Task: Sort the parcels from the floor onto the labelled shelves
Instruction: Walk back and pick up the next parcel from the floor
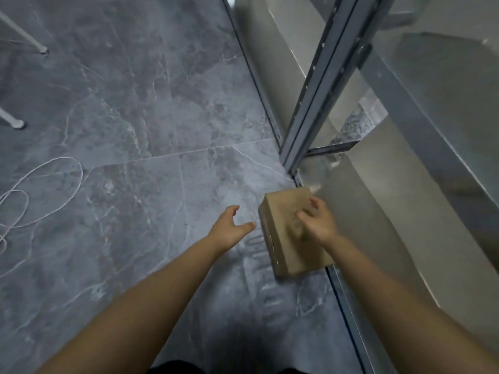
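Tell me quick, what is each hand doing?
Left hand: open, empty, beside the cardboard box.
Right hand: open, fingers spread over the box top.

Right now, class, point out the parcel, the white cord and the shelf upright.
parcel (286,211): head view, its top face.
white cord (77,168): head view, its largest loop.
shelf upright (321,76): head view, mid-post.

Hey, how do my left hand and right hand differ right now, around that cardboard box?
The right hand is over the top of the cardboard box, seemingly touching it; the left hand is beside the box over the floor, clear of it. The right hand's fingers curl downward; the left hand's spread open toward the box's side. Both are bare, empty and reaching forward.
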The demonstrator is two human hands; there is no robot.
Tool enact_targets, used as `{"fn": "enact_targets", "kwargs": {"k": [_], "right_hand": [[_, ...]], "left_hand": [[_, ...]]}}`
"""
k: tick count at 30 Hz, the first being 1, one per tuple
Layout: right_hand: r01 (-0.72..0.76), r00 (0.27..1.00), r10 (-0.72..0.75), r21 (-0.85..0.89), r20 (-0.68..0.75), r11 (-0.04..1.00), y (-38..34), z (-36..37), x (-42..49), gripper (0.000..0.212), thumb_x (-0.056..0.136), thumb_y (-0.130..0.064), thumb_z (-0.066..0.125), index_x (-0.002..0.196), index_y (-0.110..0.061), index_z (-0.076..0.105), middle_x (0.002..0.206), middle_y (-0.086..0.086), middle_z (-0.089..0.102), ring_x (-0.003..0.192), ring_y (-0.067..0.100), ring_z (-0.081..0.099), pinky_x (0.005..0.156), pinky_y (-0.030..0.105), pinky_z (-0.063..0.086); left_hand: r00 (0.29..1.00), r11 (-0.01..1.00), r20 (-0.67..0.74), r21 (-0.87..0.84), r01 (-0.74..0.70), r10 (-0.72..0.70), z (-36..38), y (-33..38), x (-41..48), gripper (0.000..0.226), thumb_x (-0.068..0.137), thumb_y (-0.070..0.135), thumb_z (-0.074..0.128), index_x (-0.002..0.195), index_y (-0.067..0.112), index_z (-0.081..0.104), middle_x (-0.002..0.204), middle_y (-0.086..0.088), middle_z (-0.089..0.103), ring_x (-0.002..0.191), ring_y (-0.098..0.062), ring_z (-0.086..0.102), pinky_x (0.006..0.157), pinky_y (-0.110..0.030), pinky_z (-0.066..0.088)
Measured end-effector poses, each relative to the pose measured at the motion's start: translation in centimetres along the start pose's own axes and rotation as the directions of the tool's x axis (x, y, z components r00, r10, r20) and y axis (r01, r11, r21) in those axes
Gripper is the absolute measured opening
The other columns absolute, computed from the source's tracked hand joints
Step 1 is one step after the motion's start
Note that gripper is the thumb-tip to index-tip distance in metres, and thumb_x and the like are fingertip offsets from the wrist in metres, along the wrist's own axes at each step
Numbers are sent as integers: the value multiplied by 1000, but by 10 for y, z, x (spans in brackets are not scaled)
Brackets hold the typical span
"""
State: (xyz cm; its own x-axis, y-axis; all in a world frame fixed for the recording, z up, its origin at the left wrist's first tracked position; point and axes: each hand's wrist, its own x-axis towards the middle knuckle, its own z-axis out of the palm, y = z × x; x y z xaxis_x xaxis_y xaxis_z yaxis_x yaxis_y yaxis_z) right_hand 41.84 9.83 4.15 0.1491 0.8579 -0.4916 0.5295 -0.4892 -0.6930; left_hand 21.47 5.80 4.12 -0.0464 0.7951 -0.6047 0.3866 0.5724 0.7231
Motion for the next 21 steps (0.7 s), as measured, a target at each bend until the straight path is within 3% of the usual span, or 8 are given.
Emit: {"fn": "enact_targets", "kwargs": {"k": [8, 13, 17, 21], "right_hand": [[-157, 986, 151, -81, -76, 984, 74, 0, -5, 73, 81, -25, 69, 141, -2, 34, 138, 21, 48, 126, 37, 48, 105, 46, 40], [-271, 962, 272, 50, -25, 961, 94, 8, -11, 40, 84, -15, 65, 121, -2, 57, 121, 17, 64, 106, 30, 61, 91, 35, 49], [-208, 975, 214, 105, -53, 973, 74, 16, -22, 34, 84, -8, 61, 117, -2, 54, 103, 11, 61, 89, 21, 57, 79, 29, 45], [-95, 994, 102, 171, -33, 981, 31, 25, -41, 41, 84, -4, 61, 122, -5, 46, 111, 9, 56, 96, 20, 57, 86, 34, 49]], "left_hand": [[965, 985, 210, -34, 168, -158, 81, -36, 23, 75, 92, 40, 56, 151, 11, 19, 156, -8, 30, 141, -26, 35, 107, -30, 33], [907, 971, 402, -134, 196, -128, 109, -40, 23, 66, 94, 27, 55, 150, 18, 21, 146, -7, 46, 129, -25, 49, 108, -31, 40], [931, 947, 338, -231, 223, -137, 91, -35, 26, 58, 94, 29, 55, 145, 16, 32, 140, -6, 53, 125, -26, 53, 108, -39, 41], [951, 922, 265, -306, 237, -157, 50, -14, 7, 49, 94, 36, 54, 138, 16, 46, 132, -9, 59, 116, -27, 59, 94, -34, 49]]}}
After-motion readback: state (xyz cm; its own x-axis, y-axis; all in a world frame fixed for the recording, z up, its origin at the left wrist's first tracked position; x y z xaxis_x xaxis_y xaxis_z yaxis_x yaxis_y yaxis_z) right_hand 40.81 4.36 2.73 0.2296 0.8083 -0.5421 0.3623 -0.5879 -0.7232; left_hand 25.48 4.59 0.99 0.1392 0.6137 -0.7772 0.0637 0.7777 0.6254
